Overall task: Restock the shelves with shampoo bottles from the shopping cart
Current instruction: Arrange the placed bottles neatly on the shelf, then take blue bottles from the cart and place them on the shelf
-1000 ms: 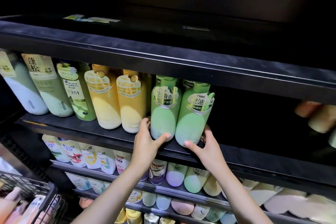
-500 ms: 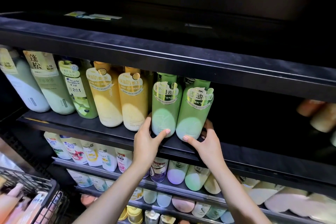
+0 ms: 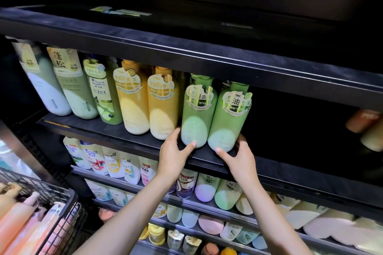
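Observation:
Two green shampoo bottles stand side by side on the dark upper shelf (image 3: 290, 170). My left hand (image 3: 174, 157) grips the base of the left green bottle (image 3: 198, 114), thumb on its front. My right hand (image 3: 240, 159) grips the base of the right green bottle (image 3: 230, 120) the same way. Both bottles are upright with their bases on the shelf. Left of them stand two yellow bottles (image 3: 149, 101) and further pale green and white ones. The black wire shopping cart (image 3: 53, 203) at the bottom left holds several peach-pink bottles (image 3: 18, 219).
Right of the green bottles the same shelf is dark and bare as far as some peach bottles (image 3: 364, 122) at the far right. The shelf board above (image 3: 207, 56) hangs close over the bottle tops. Lower shelves (image 3: 145, 188) are packed with bottles.
Both hands have stayed at the bases of the two green bottles. The bottles have shifted slightly further back onto the shelf; the view has dipped a little toward the cart.

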Action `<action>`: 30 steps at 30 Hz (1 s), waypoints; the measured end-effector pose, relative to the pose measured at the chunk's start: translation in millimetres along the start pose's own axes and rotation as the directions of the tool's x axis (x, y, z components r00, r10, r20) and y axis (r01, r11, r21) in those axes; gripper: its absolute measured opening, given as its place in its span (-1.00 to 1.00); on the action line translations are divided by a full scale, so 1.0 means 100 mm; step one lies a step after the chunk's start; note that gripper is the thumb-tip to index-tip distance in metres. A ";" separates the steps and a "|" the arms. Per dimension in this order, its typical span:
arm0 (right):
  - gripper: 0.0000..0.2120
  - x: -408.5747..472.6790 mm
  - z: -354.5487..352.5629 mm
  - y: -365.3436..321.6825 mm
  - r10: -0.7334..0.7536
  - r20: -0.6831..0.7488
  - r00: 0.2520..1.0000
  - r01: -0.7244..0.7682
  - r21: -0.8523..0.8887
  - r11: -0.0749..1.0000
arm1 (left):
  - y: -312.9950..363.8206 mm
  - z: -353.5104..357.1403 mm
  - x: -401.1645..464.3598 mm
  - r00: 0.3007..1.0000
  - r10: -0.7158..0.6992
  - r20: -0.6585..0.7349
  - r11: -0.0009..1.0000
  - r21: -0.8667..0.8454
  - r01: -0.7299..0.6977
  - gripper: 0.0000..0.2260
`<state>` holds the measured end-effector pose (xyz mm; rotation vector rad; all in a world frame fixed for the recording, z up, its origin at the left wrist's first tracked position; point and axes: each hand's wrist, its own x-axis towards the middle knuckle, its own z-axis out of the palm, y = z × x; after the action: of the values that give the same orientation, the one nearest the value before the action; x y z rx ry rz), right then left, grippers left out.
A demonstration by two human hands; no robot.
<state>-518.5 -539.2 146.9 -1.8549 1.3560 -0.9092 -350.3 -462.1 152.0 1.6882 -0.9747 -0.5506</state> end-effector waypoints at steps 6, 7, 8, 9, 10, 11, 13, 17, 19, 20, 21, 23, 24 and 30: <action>-0.49 -0.75 0.33 -0.28 -0.219 -0.217 0.951 0.196 -0.122 0.973 | -0.30 -0.57 -0.48 0.993 0.114 0.035 0.920 0.373 -0.119 -0.42; -0.50 -0.85 0.45 -0.31 -0.293 -0.167 0.942 0.274 -0.127 0.953 | -0.41 -0.72 -0.59 0.993 0.107 0.041 0.891 0.440 -0.114 -0.42; -0.50 -0.93 0.60 -0.33 -0.359 -0.089 0.929 0.347 -0.130 0.929 | -0.51 -0.86 -0.70 0.996 0.085 0.036 0.864 0.495 -0.092 -0.42; -0.49 -1.00 0.77 -0.35 -0.405 0.012 0.914 0.403 -0.141 0.904 | -0.64 -1.02 -0.80 0.998 0.052 0.020 0.841 0.539 -0.055 -0.42; -0.48 -1.05 0.94 -0.37 -0.424 0.123 0.897 0.440 -0.152 0.885 | -0.77 -1.18 -0.90 1.000 0.015 -0.002 0.818 0.575 -0.011 -0.41; -0.46 -1.11 1.11 -0.41 -0.422 0.238 0.875 0.464 -0.158 0.872 | -0.92 -1.34 -1.00 0.999 -0.026 -0.030 0.794 0.607 0.039 -0.41; -0.35 -1.22 1.44 -0.50 -0.370 0.472 0.800 0.489 -0.155 0.858 | -1.19 -1.67 -1.21 0.988 -0.116 -0.101 0.743 0.651 0.154 -0.40; -0.39 -1.49 2.10 -0.65 -0.366 0.671 0.645 0.575 -0.112 0.810 | -1.62 -2.28 -1.67 0.920 -0.298 -0.255 0.652 0.650 0.391 -0.39; -0.49 -1.63 2.46 -0.71 -0.394 0.733 0.555 0.632 -0.064 0.772 | -1.79 -2.57 -1.89 0.874 -0.371 -0.313 0.603 0.635 0.483 -0.39; -0.49 -1.70 2.65 -0.78 -0.370 0.792 0.486 0.659 -0.053 0.750 | -1.88 -2.71 -2.00 0.852 -0.402 -0.335 0.581 0.625 0.521 -0.40; -0.49 -1.78 2.83 -0.87 -0.335 0.846 0.415 0.694 -0.056 0.718 | -1.96 -2.86 -2.09 0.828 -0.434 -0.355 0.560 0.614 0.556 -0.40; -0.47 -1.93 3.20 -1.04 -0.264 0.920 0.288 0.738 -0.037 0.674 | -2.12 -3.16 -2.24 0.780 -0.488 -0.391 0.529 0.579 0.621 -0.40; -0.46 -2.01 3.38 -1.15 -0.260 0.936 0.235 0.756 -0.008 0.655 | -2.20 -3.32 -2.29 0.755 -0.515 -0.406 0.517 0.555 0.652 -0.41; -0.48 -2.45 4.55 -1.78 -0.129 0.992 0.017 0.773 0.069 0.631 | -2.70 -4.32 -2.40 0.632 -0.619 -0.466 0.464 0.433 0.773 -0.43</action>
<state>-103.6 -210.9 10.4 -2.5995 -0.0225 0.6283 -67.0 6.1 17.4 2.7158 -0.1779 -0.5585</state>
